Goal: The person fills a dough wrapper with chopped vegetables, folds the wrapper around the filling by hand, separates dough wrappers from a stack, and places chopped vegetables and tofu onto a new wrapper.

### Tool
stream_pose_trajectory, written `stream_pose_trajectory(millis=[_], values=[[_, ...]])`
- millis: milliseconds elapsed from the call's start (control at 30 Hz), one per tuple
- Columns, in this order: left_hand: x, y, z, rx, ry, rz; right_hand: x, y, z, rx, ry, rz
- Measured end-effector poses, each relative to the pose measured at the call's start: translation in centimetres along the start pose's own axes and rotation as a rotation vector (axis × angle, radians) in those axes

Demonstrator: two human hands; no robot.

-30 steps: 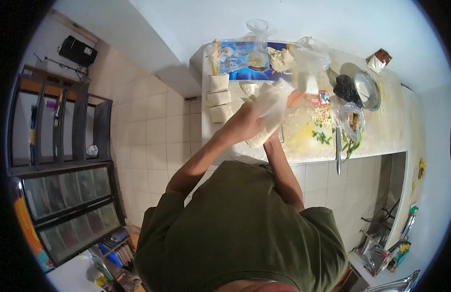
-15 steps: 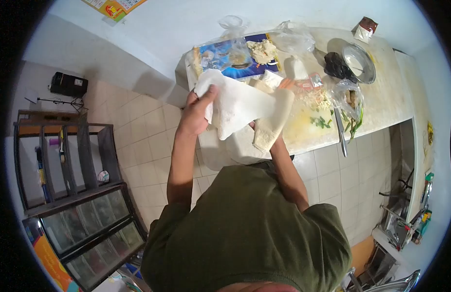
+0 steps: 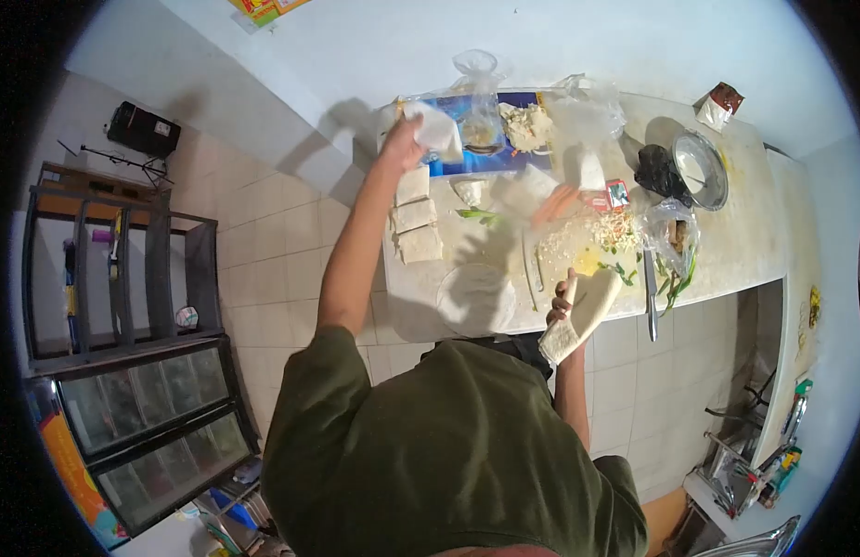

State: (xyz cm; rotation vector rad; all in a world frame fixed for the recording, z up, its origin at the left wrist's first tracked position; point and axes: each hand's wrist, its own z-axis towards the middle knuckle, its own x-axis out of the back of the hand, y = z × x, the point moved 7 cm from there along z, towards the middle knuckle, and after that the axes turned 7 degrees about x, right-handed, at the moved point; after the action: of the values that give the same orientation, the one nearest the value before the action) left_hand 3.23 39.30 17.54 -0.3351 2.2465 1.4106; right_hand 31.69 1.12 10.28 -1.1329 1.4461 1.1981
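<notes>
My left hand [image 3: 404, 147], at the far left end of the table, grips a thin white sheet [image 3: 435, 132] over the blue printed packet [image 3: 490, 160]. Near the front edge, my right hand [image 3: 562, 299] is closed around a folded stack of pale sheets [image 3: 589, 312]. A round, thin pale sheet [image 3: 478, 299] lies flat on the table between my arms, partly in shadow. Folded white parcels [image 3: 417, 215] form a column at the left edge. Beside them sit a small white piece [image 3: 469, 192] and a green strip [image 3: 476, 214].
Shredded food [image 3: 612, 230] and chopped greens [image 3: 621, 271] lie right of centre, beside a knife [image 3: 651, 295]. Farther right are a black bag [image 3: 658, 173], a clear bag [image 3: 673, 228] and a metal bowl [image 3: 717, 190]. Pale filling [image 3: 526, 126] sits on the blue packet.
My left hand has moved up and away from the stack with the white sheet. My right hand has shifted right and toward my body, still holding the folded stack. The view has turned slightly.
</notes>
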Motion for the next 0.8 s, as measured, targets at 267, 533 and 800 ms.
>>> stream_pose_trajectory(millis=[267,533,800], values=[[-2.2,7.8,-1.6,-0.302,-0.123,-0.081,1.7,-4.3,-3.5,0.14,0.234,-0.25],[6.7,-4.4,-20.5,-0.055,0.104,-0.165,1.0,2.3,3.0,-0.209,0.6,-0.858],[14.6,-21.4,-36.6,0.073,0.659,-0.292,-5.8,16.0,22.1,-0.194,0.125,-0.947]])
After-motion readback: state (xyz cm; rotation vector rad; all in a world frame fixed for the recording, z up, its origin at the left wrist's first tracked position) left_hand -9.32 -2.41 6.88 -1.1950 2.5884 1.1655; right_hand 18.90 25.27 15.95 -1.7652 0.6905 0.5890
